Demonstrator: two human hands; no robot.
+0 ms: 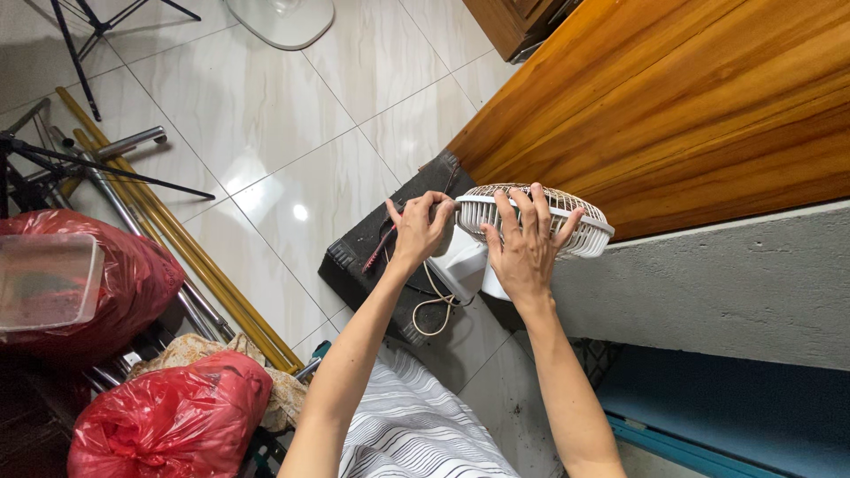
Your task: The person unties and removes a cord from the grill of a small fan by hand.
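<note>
A small white fan (567, 217) with a round wire grille stands on a black mat (359, 252) on the tiled floor, against a wooden panel. My right hand (524, 243) lies spread over the grille's front, fingers gripping its rim. My left hand (421, 226) is closed at the grille's left edge, apparently around a thin tool; a red-handled screwdriver (379, 250) pokes out below it. The fan's white base (460, 265) and its pale cord (436, 305) sit under my hands.
Two red plastic bags (168, 420) and a clear plastic box (44, 279) lie at left, beside yellow and metal poles (186, 257). A black tripod (80, 164) stands at far left. A grey concrete ledge (708, 283) and blue surface (735, 403) are at right.
</note>
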